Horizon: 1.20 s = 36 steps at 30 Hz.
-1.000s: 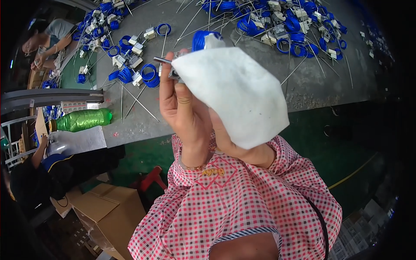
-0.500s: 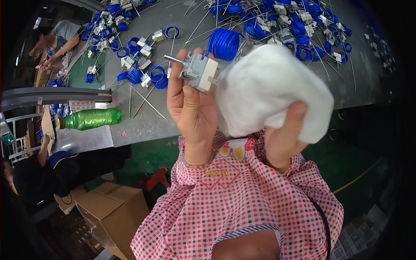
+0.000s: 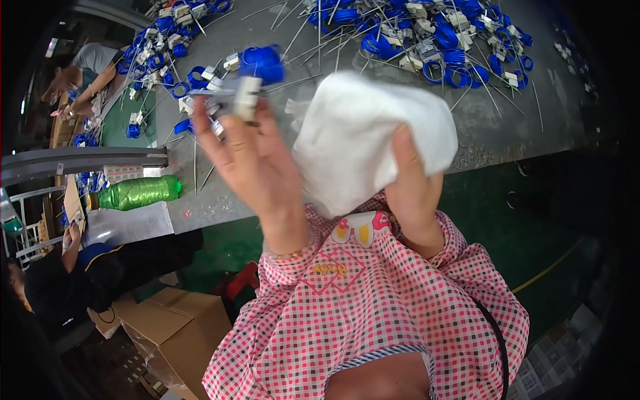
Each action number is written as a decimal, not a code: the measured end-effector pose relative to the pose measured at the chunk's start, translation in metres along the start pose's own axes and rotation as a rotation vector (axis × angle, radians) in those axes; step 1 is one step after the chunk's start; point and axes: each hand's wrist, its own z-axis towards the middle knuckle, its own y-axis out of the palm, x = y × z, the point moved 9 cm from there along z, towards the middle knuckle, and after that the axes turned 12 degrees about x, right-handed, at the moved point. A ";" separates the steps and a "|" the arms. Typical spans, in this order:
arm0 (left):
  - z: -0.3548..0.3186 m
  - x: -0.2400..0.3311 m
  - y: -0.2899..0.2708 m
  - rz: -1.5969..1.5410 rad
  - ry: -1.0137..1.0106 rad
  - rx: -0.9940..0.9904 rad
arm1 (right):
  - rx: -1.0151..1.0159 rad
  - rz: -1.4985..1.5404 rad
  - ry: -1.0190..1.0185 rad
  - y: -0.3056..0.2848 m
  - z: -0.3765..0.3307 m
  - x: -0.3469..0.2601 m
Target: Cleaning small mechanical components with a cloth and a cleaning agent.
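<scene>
Over the near side of the grey table (image 3: pixel 527 120), my left hand (image 3: pixel 260 170) is closed on a capillary thermostat (image 3: pixel 247 99), a cream-and-metal block with a blue coil. Both hand and thermostat are smeared by motion. To the right, my right hand (image 3: pixel 413 187) grips a bunched white cloth (image 3: pixel 367 127), thumb on top; the cloth covers its other fingers. The cloth's left edge hangs close to my left wrist. Similar thermostats with blue coils and thin metal rods lie in a large heap (image 3: pixel 447 47) at the back and a smaller group (image 3: pixel 160 53) at the left.
A green plastic bottle (image 3: pixel 140 193) lies on its side at the table's left edge. Below stands a cardboard box (image 3: pixel 177 327). One person (image 3: pixel 93 70) works at the far left, and another, in dark clothes (image 3: pixel 60 287), is nearer on the left.
My left hand has swung left with the thermostat, away from the cloth. My right hand and the cloth have shifted left too.
</scene>
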 end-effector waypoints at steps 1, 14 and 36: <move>0.004 0.012 0.000 -0.070 0.067 -0.010 | 0.052 0.140 0.186 -0.007 0.005 0.014; -0.062 0.000 0.050 0.612 0.557 -0.370 | -0.036 0.695 0.363 0.017 0.009 0.008; -0.052 -0.038 0.015 -0.071 -0.450 -0.177 | 0.299 -0.033 -0.312 -0.018 0.002 -0.015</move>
